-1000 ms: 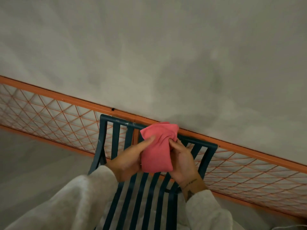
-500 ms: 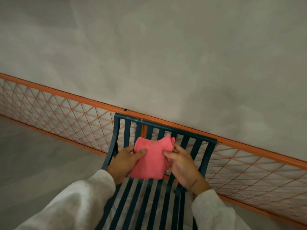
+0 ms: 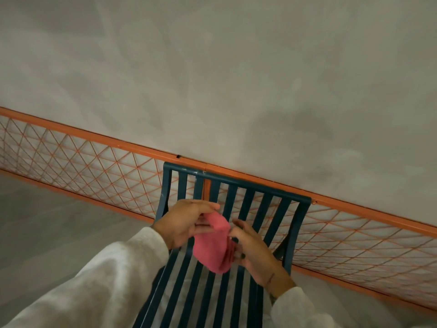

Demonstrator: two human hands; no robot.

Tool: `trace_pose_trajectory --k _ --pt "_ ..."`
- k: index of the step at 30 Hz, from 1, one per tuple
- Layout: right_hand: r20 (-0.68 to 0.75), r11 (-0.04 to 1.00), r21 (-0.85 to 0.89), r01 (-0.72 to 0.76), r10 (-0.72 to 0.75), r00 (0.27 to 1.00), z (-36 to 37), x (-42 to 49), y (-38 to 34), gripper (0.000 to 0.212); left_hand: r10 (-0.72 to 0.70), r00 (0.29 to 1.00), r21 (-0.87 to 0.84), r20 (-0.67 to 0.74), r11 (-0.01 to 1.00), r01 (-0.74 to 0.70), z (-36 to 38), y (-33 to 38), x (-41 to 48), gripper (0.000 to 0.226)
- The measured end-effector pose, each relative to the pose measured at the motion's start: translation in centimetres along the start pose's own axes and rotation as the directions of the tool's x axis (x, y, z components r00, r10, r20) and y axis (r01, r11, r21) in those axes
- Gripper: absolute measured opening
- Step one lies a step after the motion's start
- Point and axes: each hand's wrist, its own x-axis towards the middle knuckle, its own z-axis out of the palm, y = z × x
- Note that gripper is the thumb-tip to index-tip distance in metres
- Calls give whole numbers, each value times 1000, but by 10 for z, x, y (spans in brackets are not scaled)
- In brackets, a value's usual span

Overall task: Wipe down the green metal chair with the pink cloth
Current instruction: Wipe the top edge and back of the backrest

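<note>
Head view, lower centre of the frame: both hands hold the pink cloth in the air above the slatted seat of the green metal chair, in front of its backrest; whether the cloth touches the chair cannot be told. The left hand pinches the cloth's upper edge; the right hand grips its right side with curled fingers.

Likely faults: the bunched cloth may slip from a light pinch and drop through the gaps between slats. A wad folded this way would probably skip slat edges. Near the top rail it could snag the orange mesh fence just behind.

Surface: narrow painted slats, pale scuffs on the top rail.

Room: grey mottled wall across the upper frame, grey floor at left.
</note>
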Motion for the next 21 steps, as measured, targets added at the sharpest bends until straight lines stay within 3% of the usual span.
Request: trace_pose_trajectory --k 4,8,10,12,14,15,17,18,21 --pt "101 970 -173 171 -156 983 28 -5 -28 44 53 994 14 101 998 -54 -5 23 4 35" --pt "-133 901 -375 219 -287 949 41 11 -49 30 100 985 27 141 994 -104 -15 45 7 44" --pt "-174 853 -477 211 -327 929 38 17 -55 13 169 982 154 88 971 -181 -22 53 10 51" --pt "-156 820 -531 214 -342 927 36 20 -61 12 289 957 412 16 870 -270 -30 60 11 52" --pt "-126 813 -536 229 -345 930 32 21 -70 12 427 904 644 -4 693 -324 -36 66 12 43" --pt "-118 822 -520 231 -338 934 30 22 -75 10 466 885 690 -8 642 -333 -40 69 13 34" --pt "-117 843 -487 228 -321 940 22 22 -85 9 473 881 668 -16 661 -343 -46 75 14 14" --pt "-115 857 -464 225 -310 944 18 22 -91 9 469 883 683 -19 651 -331 -51 79 15 14" --pt "-118 887 -408 215 -285 951 5 21 -106 11 507 862 824 -4 490 -284 -66 84 26 49"
